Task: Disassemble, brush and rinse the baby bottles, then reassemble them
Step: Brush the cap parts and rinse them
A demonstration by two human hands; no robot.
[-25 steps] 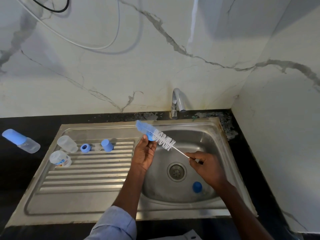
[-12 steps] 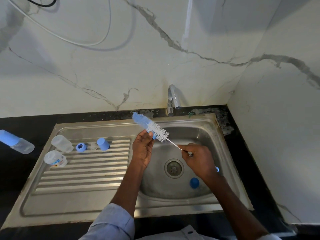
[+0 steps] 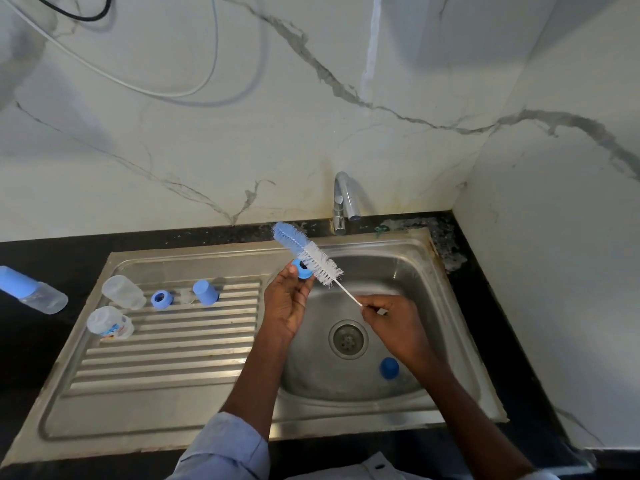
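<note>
My left hand (image 3: 287, 303) pinches a blue screw ring (image 3: 302, 268) at its fingertips over the sink's left edge. My right hand (image 3: 391, 323) grips the thin white handle of a bottle brush (image 3: 308, 252) whose blue and white bristles pass through or against the ring; I cannot tell which. On the drainboard (image 3: 166, 358) lie two clear bottle bodies (image 3: 123, 292) (image 3: 109, 322), another blue ring (image 3: 161, 299) and a blue cap (image 3: 205, 292). A second blue cap (image 3: 389, 368) sits in the basin. An assembled bottle (image 3: 33, 291) lies on the black counter at far left.
The steel basin (image 3: 398, 271) has a drain (image 3: 347, 337) at its middle and a chrome tap (image 3: 344, 202) behind it. Marble walls close the back and right. A grey hose (image 3: 166, 95) hangs on the back wall.
The brush has slid a little through my hands, with the bristles still at the blue ring. Both hands stay over the sink; the camera view shifted slightly.
</note>
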